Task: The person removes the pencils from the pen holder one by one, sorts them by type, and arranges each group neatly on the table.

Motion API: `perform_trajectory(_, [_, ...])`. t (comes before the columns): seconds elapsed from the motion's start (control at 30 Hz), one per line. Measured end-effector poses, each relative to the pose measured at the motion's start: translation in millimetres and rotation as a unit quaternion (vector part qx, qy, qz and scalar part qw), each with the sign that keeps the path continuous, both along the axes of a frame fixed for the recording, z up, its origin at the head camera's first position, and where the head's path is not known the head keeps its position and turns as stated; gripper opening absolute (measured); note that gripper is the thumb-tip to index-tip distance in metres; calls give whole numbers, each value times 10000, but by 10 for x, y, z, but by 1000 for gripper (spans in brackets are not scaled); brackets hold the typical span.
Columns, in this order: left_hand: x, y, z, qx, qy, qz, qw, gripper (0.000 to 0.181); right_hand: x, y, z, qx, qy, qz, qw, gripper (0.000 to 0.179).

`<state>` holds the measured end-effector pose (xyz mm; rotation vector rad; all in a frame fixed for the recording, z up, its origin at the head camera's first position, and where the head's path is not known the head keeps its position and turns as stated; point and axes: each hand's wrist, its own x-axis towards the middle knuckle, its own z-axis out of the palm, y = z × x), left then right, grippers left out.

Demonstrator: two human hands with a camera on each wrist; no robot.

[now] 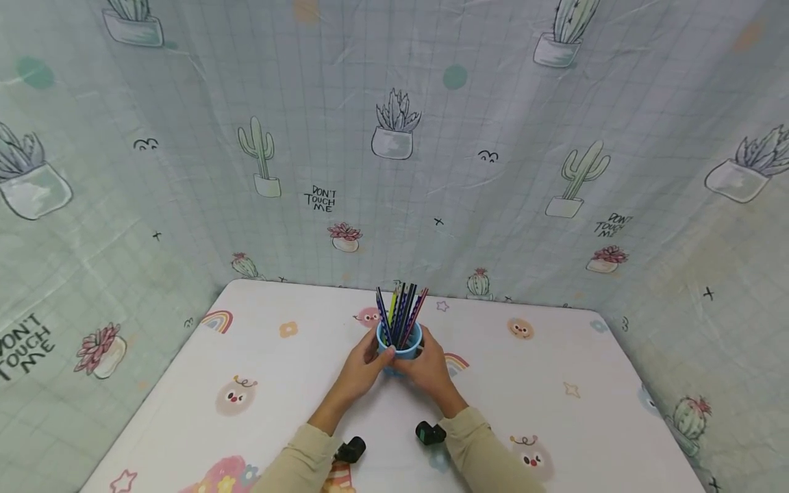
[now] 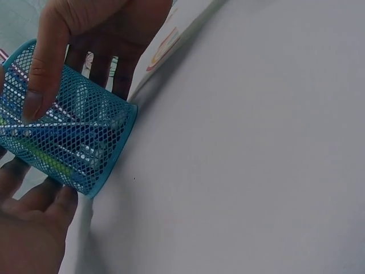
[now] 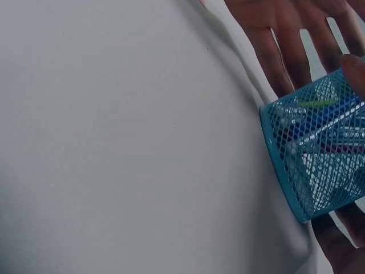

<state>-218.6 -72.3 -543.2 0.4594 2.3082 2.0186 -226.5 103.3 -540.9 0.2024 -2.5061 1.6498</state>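
Note:
A blue mesh pencil holder (image 1: 401, 352) stands upright between my two hands near the middle of the white table. Several pencils (image 1: 402, 316), dark blue, yellow-green and red among them, lean out of its top. My left hand (image 1: 357, 373) grips its left side and my right hand (image 1: 431, 370) its right side, thumbs towards me at the front. Through the mesh of the holder (image 2: 85, 125) in the left wrist view the pencils show inside. The right wrist view shows the holder's base rim (image 3: 279, 165) close to the tabletop; whether it touches I cannot tell.
The table (image 1: 296, 383) has a white cover printed with cartoon faces, rainbows and stars. A cactus-patterned curtain (image 1: 431, 192) hangs behind it and along both sides. Black wrist devices (image 1: 351, 450) sit at both cuffs.

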Motion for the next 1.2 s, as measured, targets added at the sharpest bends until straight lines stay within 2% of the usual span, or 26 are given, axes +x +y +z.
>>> perform_trajectory(0.33, [-31,-30,94,64,-47,68,9999,73,-50,51,-3,191,291,54,9994,84])
perform_trajectory(0.5, [-32,-64,158,5,-234,233,9995,72,-51,52,-18,142,129,72,9998,86])
perform_trajectory(0.73, [-47,-80,273,-177,-442,613,9970,65,-30,65,-15,5,-19,70,10000,89])
perform_trajectory(0.83, [-91,-77,319,-170,-292,773,9964,60,-29,74,-25,43,-3,10,10000,89])
perform_trajectory(0.97, [-181,-108,390,-226,-11,1213,9924,45,-36,63,-21,135,-49,9,9999,91])
perform_trajectory(1.07, [-243,-133,454,-347,17,1519,9878,38,-38,44,1,155,-187,3,9997,93])
perform_trajectory(1.2, [-315,-107,556,-463,88,1755,9833,38,-27,33,38,173,-274,-60,9995,93])
